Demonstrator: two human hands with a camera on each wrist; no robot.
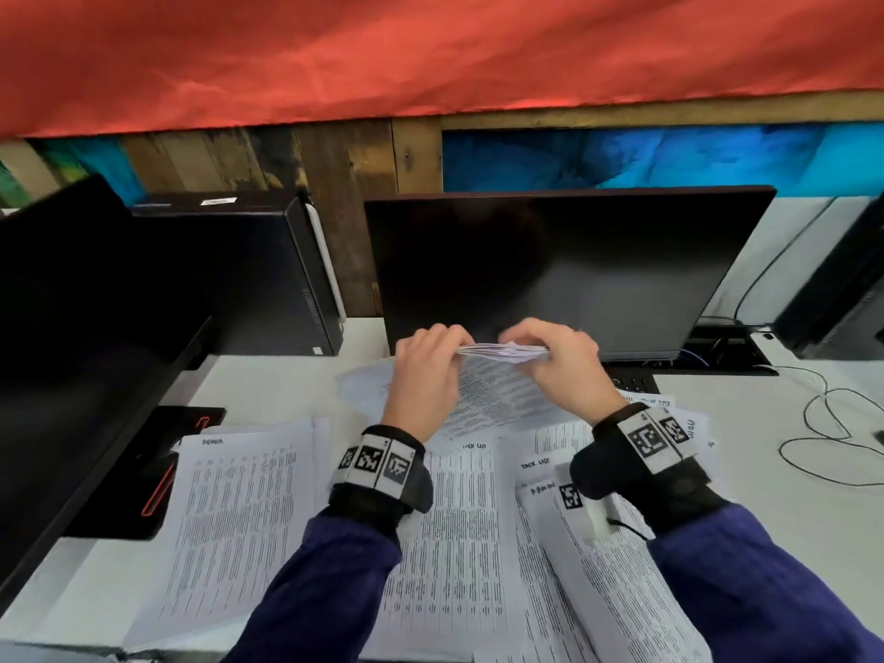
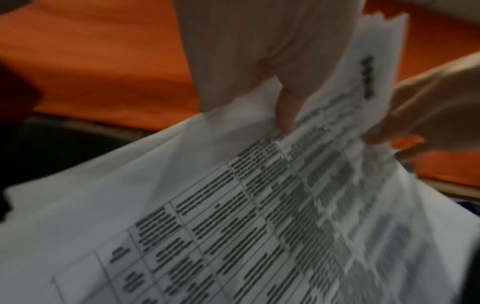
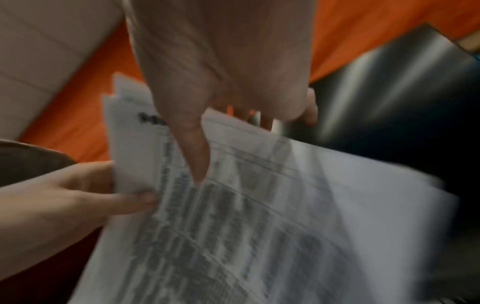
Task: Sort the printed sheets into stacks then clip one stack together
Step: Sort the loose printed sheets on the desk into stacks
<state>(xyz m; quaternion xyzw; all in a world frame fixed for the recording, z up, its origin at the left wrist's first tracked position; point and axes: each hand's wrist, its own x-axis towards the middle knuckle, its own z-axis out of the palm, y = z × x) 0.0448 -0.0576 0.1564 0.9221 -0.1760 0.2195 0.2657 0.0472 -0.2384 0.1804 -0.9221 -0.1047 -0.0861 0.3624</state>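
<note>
A stack of printed sheets point(image 1: 497, 375) is held up off the white desk point(image 1: 765, 471) in front of the dark monitor. My left hand point(image 1: 452, 349) pinches its top edge on the left, and my right hand point(image 1: 521, 351) pinches the same edge on the right. In the left wrist view the left hand point(image 2: 285, 123) has its thumb on the top sheet point(image 2: 233, 205). The right hand point(image 3: 200, 170) likewise presses its thumb on the sheets point(image 3: 259, 216). Three more paper stacks lie below: left point(image 1: 239, 519), middle point(image 1: 459, 543), right point(image 1: 607, 605). Both wrist views are blurred.
A dark monitor point(image 1: 574, 270) stands just behind the hands, with a black PC tower point(image 1: 239, 279) and a second screen point(image 1: 71, 327) to the left. A keyboard corner point(image 1: 631, 382) and loose cables point(image 1: 837, 423) lie at the right. A black tray with red trim point(image 1: 158, 471) sits left of the papers.
</note>
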